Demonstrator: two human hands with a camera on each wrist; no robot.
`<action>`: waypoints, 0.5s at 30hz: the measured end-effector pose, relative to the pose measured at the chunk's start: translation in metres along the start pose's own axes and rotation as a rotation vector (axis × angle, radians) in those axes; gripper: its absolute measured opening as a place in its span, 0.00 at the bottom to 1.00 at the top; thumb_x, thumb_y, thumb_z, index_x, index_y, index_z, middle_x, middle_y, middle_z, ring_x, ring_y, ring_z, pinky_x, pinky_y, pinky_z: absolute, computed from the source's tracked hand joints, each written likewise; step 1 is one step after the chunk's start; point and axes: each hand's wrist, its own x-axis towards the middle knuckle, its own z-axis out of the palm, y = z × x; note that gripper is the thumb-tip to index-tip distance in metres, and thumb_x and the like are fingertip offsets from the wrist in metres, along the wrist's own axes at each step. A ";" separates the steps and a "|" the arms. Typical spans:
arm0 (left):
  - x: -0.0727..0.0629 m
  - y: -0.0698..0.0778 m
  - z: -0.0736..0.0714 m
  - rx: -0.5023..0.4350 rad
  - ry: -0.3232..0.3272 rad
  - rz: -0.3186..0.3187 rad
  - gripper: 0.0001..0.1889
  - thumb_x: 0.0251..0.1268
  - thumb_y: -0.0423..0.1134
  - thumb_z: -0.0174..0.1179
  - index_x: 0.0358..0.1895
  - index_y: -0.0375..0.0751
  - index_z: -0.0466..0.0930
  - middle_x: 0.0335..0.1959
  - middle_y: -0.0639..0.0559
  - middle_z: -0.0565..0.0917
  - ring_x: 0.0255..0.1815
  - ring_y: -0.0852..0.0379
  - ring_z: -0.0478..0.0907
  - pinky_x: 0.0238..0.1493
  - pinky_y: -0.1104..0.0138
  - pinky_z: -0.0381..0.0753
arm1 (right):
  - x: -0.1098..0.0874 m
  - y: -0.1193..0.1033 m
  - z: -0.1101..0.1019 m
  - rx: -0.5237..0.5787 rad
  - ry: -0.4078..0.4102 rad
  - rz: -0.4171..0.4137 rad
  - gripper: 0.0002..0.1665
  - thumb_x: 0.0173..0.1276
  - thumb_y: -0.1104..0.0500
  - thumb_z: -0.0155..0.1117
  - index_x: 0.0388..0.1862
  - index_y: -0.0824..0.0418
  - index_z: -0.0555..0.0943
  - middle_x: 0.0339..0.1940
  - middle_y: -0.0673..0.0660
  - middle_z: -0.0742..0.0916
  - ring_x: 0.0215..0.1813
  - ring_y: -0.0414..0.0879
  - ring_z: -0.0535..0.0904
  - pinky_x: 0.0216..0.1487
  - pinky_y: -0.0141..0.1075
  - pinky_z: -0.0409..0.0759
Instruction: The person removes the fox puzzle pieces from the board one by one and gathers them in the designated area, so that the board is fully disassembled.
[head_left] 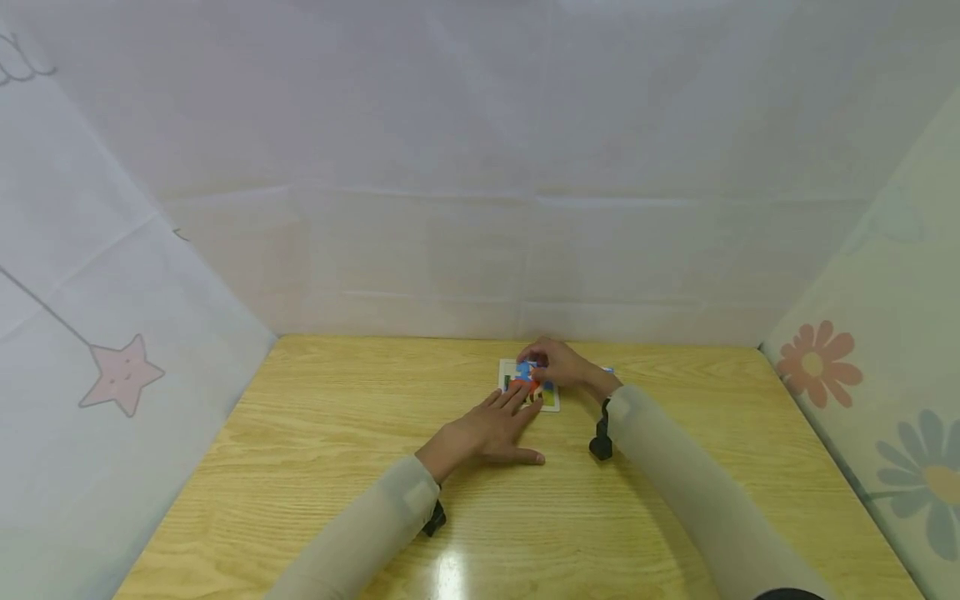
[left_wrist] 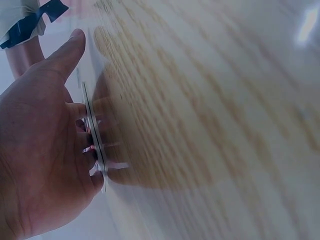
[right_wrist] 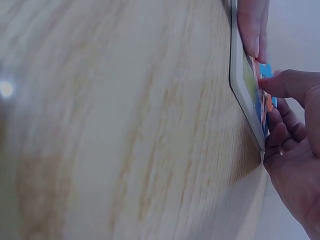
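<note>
A small jigsaw puzzle board (head_left: 553, 408) with a white rim and a colourful picture lies near the back of the table. My left hand (head_left: 487, 427) rests palm down with its fingers straight, the fingertips on the board's near left part and the thumb spread out over the wood. From the right, my right hand (head_left: 561, 364) reaches over the far side of the board. Its thumb and fingers pinch a blue and red puzzle piece (right_wrist: 265, 71), which stands up from the picture in the right wrist view. Fingers cover much of the picture.
The wooden table (head_left: 337, 417) ends at a white cloth backdrop (head_left: 420, 258) close behind the board. Cloth walls with a star and flowers stand at both sides. A small blue and white thing (head_left: 608, 369) shows beside my right wrist.
</note>
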 end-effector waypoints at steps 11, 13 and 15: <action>0.001 0.000 0.000 -0.016 0.002 -0.001 0.52 0.73 0.78 0.46 0.89 0.49 0.46 0.89 0.41 0.38 0.89 0.44 0.36 0.86 0.49 0.48 | 0.000 0.003 0.001 0.021 0.037 -0.001 0.19 0.71 0.71 0.68 0.60 0.68 0.84 0.56 0.62 0.87 0.55 0.54 0.83 0.58 0.49 0.83; 0.001 0.000 0.000 -0.020 0.004 -0.002 0.53 0.73 0.78 0.46 0.88 0.48 0.46 0.89 0.41 0.38 0.89 0.44 0.37 0.86 0.49 0.48 | -0.001 0.004 0.002 0.039 0.040 -0.005 0.19 0.72 0.71 0.69 0.60 0.67 0.84 0.55 0.61 0.88 0.54 0.53 0.83 0.58 0.47 0.83; 0.002 0.000 0.000 -0.022 0.004 -0.002 0.53 0.73 0.78 0.46 0.88 0.48 0.46 0.89 0.42 0.38 0.89 0.44 0.37 0.86 0.48 0.48 | -0.002 0.004 0.002 0.050 0.047 -0.015 0.18 0.72 0.71 0.69 0.60 0.68 0.84 0.53 0.61 0.88 0.52 0.52 0.84 0.56 0.46 0.83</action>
